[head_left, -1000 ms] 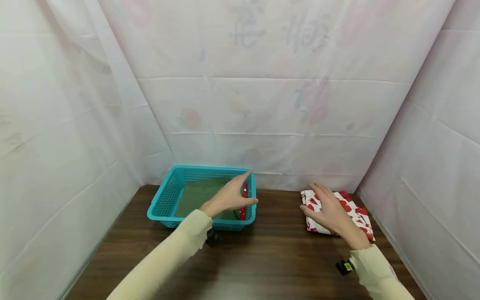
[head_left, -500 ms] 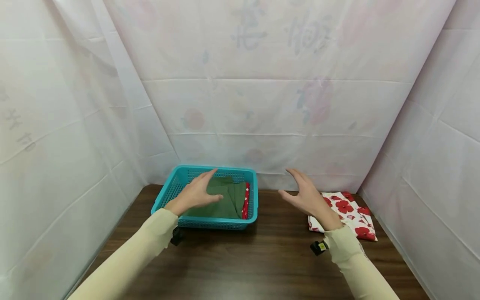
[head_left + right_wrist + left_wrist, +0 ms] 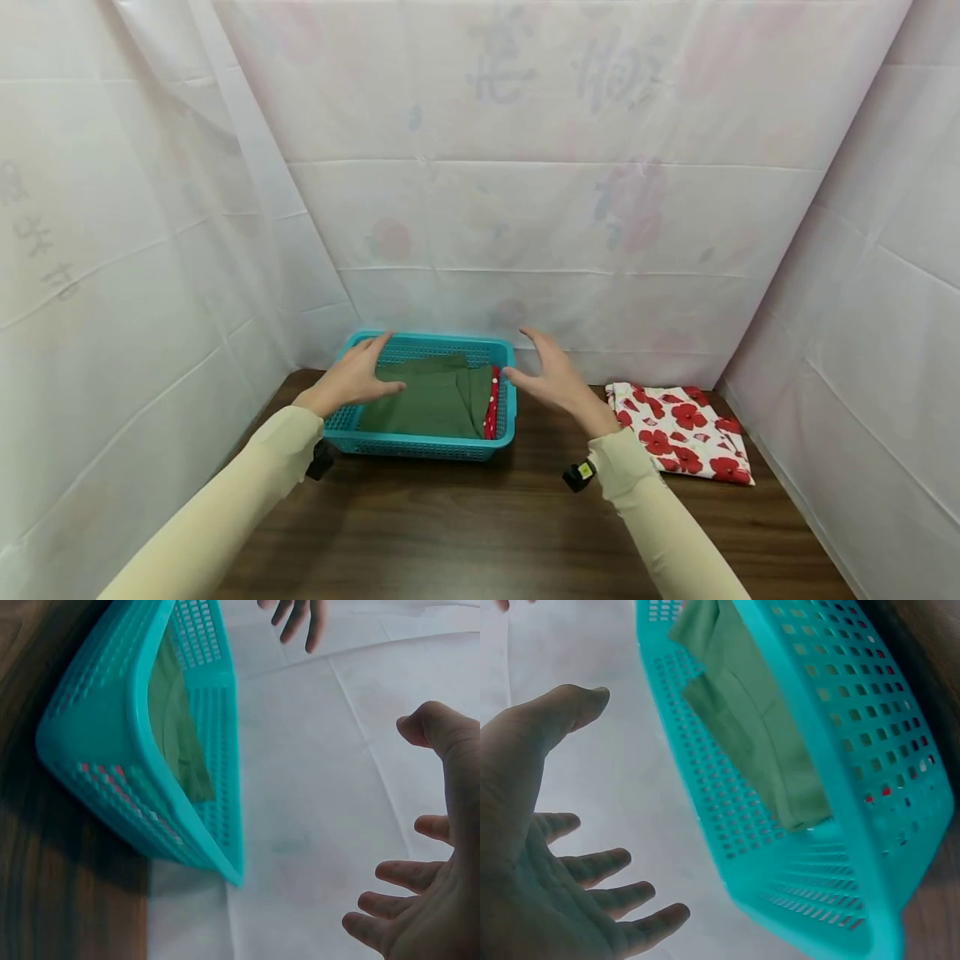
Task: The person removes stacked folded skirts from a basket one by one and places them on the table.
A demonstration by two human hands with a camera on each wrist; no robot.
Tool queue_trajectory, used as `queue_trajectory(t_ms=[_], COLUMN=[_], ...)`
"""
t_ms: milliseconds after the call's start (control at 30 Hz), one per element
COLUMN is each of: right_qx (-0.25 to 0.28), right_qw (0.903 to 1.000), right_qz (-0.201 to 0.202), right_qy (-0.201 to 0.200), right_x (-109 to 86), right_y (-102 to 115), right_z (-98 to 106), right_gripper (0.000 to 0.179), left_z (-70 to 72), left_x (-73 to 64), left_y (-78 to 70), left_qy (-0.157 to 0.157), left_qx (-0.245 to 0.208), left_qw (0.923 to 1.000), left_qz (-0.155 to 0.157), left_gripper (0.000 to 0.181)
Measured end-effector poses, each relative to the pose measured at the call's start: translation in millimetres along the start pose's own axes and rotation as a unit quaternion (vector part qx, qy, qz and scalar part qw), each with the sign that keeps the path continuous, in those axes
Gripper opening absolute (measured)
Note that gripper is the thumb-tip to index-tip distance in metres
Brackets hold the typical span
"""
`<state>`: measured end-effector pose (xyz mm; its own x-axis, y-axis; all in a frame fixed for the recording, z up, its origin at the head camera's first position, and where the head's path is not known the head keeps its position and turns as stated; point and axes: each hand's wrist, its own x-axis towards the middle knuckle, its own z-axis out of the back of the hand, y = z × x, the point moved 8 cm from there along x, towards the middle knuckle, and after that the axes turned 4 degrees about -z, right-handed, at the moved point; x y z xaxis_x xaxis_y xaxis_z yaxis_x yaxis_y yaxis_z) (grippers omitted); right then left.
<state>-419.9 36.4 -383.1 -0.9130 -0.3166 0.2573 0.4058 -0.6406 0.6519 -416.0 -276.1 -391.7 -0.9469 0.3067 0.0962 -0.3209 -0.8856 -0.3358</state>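
Note:
A turquoise plastic basket (image 3: 420, 447) with perforated walls stands against the back sheet, left of centre. Inside it lies a folded dark green cloth (image 3: 420, 404), beside a strip of red cloth with white dots (image 3: 492, 404). My left hand (image 3: 352, 379) hovers over the basket's left end, fingers spread and thumb apart, holding nothing. At the basket's right end is my right hand (image 3: 553, 377), likewise spread and holding nothing. In the right wrist view its fingers (image 3: 409, 876) stand apart from the basket wall.
A folded white cloth with red flowers (image 3: 678, 433) lies on the right of the dark wooden table (image 3: 480, 533). White printed sheets (image 3: 480, 217) enclose the table at the back and both sides. A small black device (image 3: 579, 475) sits at my right wrist.
My right hand has moved left from over the flowered cloth to the basket's right end. My left hand has shifted left across the basket to its left end. The cloths stay where they were.

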Motion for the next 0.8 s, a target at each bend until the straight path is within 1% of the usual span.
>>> queue_trajectory(t_ms=[167, 367, 467, 533, 667, 733, 800], right_qx=[0.047, 0.099, 0.115, 0.115, 0.104, 0.095, 0.096], right_qw=[0.9987, 0.9917, 0.989, 0.9885, 0.9882, 0.9874, 0.9856], right_qz=[-0.022, -0.08, -0.091, -0.094, -0.097, -0.108, -0.121], right_qy=[0.002, 0.015, 0.018, 0.026, 0.057, 0.067, 0.069], right_x=[6.4, 6.5, 7.3, 6.9, 3.5, 0.9, -1.5], right_y=[1.7, -3.8, -3.3, -1.6, 1.5, 1.7, 1.9], right_z=[-21.1, -47.6, -62.3, -73.5, -97.9, -107.1, -113.2], right_gripper=[0.08, 0.08, 0.082, 0.085, 0.089, 0.09, 0.09], left_z=[-6.4, -22.4, -30.1, -35.1, -46.8, -51.1, -54.3], left_x=[1.6, 3.0, 2.9, 2.2, -0.1, -1.4, -2.1], left_y=[12.2, 30.4, 38.4, 41.8, 47.2, 48.0, 49.0], left_qy=[0.004, 0.01, 0.019, 0.027, 0.051, 0.06, 0.063], left_qx=[-0.022, -0.048, -0.067, -0.076, -0.09, -0.095, -0.097], left_qw=[0.9997, 0.9985, 0.9968, 0.9955, 0.9925, 0.9911, 0.9907], left_qz=[0.008, 0.026, 0.041, 0.05, 0.066, 0.071, 0.072], left_gripper=[0.102, 0.103, 0.103, 0.102, 0.102, 0.102, 0.101])
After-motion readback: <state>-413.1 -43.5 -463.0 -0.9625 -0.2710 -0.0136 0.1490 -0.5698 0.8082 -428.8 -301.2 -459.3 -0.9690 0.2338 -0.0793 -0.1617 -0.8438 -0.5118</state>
